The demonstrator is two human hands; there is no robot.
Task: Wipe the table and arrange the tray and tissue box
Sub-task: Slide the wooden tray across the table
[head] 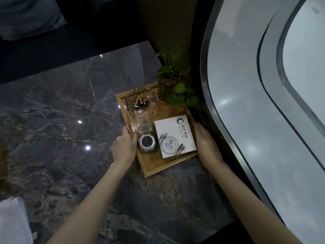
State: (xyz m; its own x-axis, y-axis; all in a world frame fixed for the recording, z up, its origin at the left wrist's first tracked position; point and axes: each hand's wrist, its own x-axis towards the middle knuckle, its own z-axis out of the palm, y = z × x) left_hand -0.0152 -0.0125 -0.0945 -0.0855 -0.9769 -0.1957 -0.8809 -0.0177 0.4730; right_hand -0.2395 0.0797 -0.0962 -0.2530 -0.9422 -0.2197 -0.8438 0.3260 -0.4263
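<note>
A wooden tray (154, 167) lies on the dark marble table (70, 111), close to its right edge. My left hand (124, 147) grips the tray's left rim, thumb inside. My right hand (205, 145) lies flat against the tray's right rim, fingers straight. On the tray stands a white printed tissue box (175, 136), a glass ashtray (141, 101) with cigarette butts, a clear toothpick holder (144, 124) and a round metal call bell (147, 143). A potted green plant (173, 85) stands at the tray's far right corner.
A white cloth (13, 221) lies at the table's near left corner. A curved window frame (216, 106) runs along the table's right side. A dark sofa with a cushion (29, 16) stands behind the table.
</note>
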